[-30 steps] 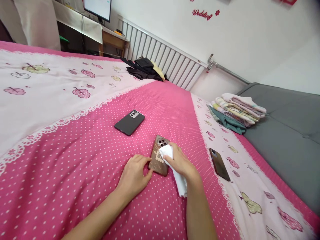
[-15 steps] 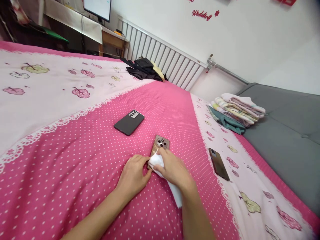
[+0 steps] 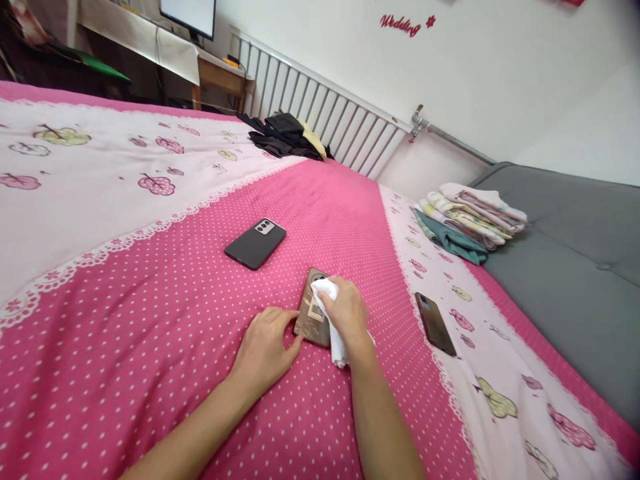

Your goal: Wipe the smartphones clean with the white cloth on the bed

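Note:
A brown phone (image 3: 311,319) lies back-up on the pink dotted bedspread (image 3: 150,320). My left hand (image 3: 264,348) rests flat beside it, fingertips touching its lower left corner. My right hand (image 3: 345,312) grips a white cloth (image 3: 330,313) and presses it on the phone's upper part, covering the camera ring. A tail of the cloth hangs out below my palm.
A black phone (image 3: 255,243) lies farther up the bed to the left. A dark phone (image 3: 435,323) lies to the right on the pale border. Folded towels (image 3: 470,220) sit by the grey mattress (image 3: 565,267). Dark clothes (image 3: 285,133) lie near the radiator (image 3: 325,117).
My right hand has slid the cloth from the phone's lower end up to its camera end, exposing the label. My left hand has stayed at the corner.

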Demonstrator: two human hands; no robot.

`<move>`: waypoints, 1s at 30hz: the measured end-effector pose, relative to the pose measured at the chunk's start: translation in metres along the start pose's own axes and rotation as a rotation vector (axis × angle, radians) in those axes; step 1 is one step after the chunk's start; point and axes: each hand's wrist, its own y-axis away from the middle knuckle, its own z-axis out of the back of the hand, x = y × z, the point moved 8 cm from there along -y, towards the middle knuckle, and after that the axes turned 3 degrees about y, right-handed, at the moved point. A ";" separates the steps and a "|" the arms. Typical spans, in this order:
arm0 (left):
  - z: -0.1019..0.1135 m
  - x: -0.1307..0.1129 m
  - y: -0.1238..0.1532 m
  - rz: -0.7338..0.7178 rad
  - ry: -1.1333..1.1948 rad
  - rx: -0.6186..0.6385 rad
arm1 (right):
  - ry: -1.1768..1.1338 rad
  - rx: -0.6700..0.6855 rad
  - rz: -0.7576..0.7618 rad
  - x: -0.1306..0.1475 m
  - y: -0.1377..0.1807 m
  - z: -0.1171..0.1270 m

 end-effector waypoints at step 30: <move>0.000 0.005 0.001 0.016 -0.039 -0.071 | 0.071 0.185 0.315 0.046 0.039 0.009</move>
